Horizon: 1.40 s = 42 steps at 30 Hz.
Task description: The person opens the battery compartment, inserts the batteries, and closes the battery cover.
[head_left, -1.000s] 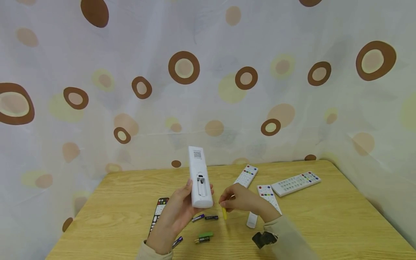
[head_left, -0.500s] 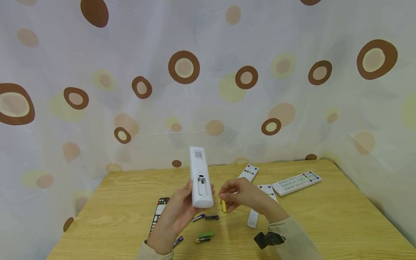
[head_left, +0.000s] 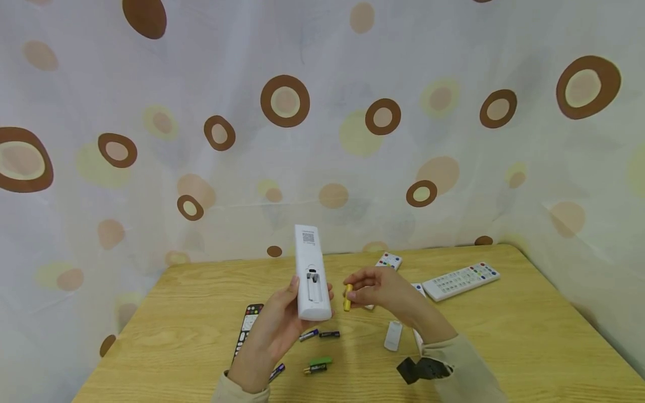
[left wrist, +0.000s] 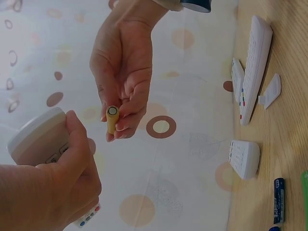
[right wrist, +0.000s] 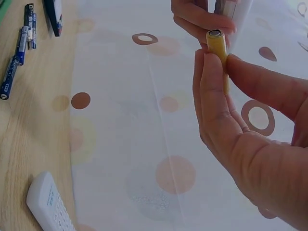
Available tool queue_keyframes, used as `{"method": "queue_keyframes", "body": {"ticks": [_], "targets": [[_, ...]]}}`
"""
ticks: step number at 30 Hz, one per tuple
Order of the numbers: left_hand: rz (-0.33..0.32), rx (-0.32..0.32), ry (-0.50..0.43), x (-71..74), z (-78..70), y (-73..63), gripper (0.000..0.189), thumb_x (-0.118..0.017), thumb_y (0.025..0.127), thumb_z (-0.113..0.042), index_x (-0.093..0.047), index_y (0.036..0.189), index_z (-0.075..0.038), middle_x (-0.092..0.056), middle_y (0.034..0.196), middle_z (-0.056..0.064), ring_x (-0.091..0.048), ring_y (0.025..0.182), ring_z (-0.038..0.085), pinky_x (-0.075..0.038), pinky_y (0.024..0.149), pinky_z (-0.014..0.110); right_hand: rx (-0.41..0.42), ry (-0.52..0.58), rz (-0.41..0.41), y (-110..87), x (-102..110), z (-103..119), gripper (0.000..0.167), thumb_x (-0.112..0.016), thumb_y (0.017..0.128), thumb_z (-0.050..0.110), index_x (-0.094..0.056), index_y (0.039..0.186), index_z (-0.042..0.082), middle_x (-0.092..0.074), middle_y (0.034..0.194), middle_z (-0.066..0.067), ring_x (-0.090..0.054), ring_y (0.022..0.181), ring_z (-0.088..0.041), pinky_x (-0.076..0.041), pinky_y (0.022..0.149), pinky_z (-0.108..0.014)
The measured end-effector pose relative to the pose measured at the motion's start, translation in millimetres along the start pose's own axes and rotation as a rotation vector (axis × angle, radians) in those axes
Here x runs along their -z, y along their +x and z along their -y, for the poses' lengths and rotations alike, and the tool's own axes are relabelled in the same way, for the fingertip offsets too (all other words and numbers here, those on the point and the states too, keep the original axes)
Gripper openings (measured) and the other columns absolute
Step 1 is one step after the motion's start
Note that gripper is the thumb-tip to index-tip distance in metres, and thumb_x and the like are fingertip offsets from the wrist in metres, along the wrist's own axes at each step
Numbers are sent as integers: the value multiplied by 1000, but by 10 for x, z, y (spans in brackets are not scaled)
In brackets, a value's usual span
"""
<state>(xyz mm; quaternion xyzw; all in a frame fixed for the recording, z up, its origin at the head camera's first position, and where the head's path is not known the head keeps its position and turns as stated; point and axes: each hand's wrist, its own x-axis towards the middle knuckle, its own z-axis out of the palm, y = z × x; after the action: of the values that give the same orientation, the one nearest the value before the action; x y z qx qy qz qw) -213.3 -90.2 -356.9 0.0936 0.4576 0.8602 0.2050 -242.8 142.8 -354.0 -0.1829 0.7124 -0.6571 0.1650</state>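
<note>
My left hand (head_left: 283, 319) grips a white remote control (head_left: 308, 257) with its back turned up. The battery compartment (head_left: 314, 288) in that back lies uncovered, with a pale interior and no battery visible in it. Just to the right, my right hand (head_left: 380, 291) pinches a yellow battery (head_left: 347, 298) between thumb and fingers, apart from the remote. In the right wrist view the battery (left wrist: 112, 118) stands roughly upright, one flat end showing. A small white battery cover (head_left: 393, 336) lies on the table below my right hand.
Several loose batteries (head_left: 330, 334) lie on the wooden table (head_left: 201, 285), among them a green one (head_left: 320, 361). A black remote (head_left: 248, 324) is by my left forearm. White remotes (head_left: 461, 281) lie behind and right of my right hand. A patterned cloth (head_left: 332, 145) hangs behind.
My right hand has risen from near the tabletop with the yellow battery, up to the level of the remote's lower half. The left hand and its remote have hardly moved.
</note>
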Motion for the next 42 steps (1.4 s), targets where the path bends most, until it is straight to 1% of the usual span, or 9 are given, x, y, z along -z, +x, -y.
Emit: {"method": "queue_keyframes", "body": {"ticks": [3, 11, 14, 18, 27, 30, 34, 39, 42], "targets": [[1, 1, -8, -9, -8, -3, 54, -29, 106, -32, -15, 153, -8, -36, 141, 25, -50, 122, 28, -44, 99, 49, 0, 1, -7, -14, -3, 26, 41, -67, 90, 9, -51, 120, -13, -62, 101, -12, -63, 90, -18, -55, 80, -30], [6, 6, -15, -32, -27, -25, 54, -29, 106, -31, -14, 153, -7, -38, 139, 25, -48, 124, 30, -45, 99, 47, 9, -50, -63, -53, -28, 73, 40, -71, 88, 12, -56, 118, -9, -63, 103, -12, -63, 91, -18, -53, 79, -27], [10, 4, -12, -30, -25, -23, 55, -30, 106, -32, -14, 153, -7, -37, 140, 26, -49, 123, 29, -45, 99, 47, 29, -69, -83, -64, -40, 82, 40, -72, 87, 12, -57, 118, -9, -64, 103, -12, -63, 91, -17, -54, 78, -27], [12, 4, -14, -22, -20, -20, 55, -30, 106, -32, -15, 153, -7, -41, 137, 25, -49, 123, 29, -44, 99, 48, 49, -87, -99, -73, -50, 88, 37, -72, 87, 13, -60, 115, -7, -65, 102, -11, -64, 90, -18, -54, 77, -27], [19, 2, -22, -30, -23, -27, 55, -30, 106, -32, -16, 152, -6, -42, 136, 24, -51, 121, 28, -45, 99, 48, 48, -107, -134, -96, -59, 113, 36, -75, 84, 18, -63, 111, -4, -65, 98, -8, -63, 89, -20, -54, 76, -28], [35, 0, -41, -38, -30, -30, 55, -30, 106, -32, -16, 152, -6, -46, 134, 21, -53, 120, 27, -44, 99, 48, 63, -92, -125, -109, -54, 133, 37, -75, 85, 18, -62, 111, -4, -65, 98, -8, -64, 88, -20, -54, 76, -29], [72, -7, -69, -44, -36, -35, 55, -30, 106, -32, -14, 153, -7, -49, 131, 18, -54, 117, 25, -43, 101, 49, 93, -23, -84, -117, -58, 159, 37, -71, 88, 15, -58, 115, -7, -65, 102, -11, -67, 86, -19, -56, 76, -34], [116, -23, -63, -42, -38, -42, 55, -27, 106, -31, -11, 153, -6, -52, 128, 15, -54, 116, 23, -40, 103, 51, 127, 83, -27, -125, -85, 164, 41, -67, 91, 10, -52, 122, -11, -58, 112, -12, -68, 86, -20, -57, 76, -42], [121, -26, -59, -38, -40, -44, 56, -27, 106, -32, -11, 153, -6, -52, 128, 15, -54, 118, 24, -39, 104, 51, 144, 93, -12, -131, -100, 167, 43, -67, 91, 10, -51, 125, -11, -56, 116, -13, -68, 88, -20, -57, 78, -42]]}}
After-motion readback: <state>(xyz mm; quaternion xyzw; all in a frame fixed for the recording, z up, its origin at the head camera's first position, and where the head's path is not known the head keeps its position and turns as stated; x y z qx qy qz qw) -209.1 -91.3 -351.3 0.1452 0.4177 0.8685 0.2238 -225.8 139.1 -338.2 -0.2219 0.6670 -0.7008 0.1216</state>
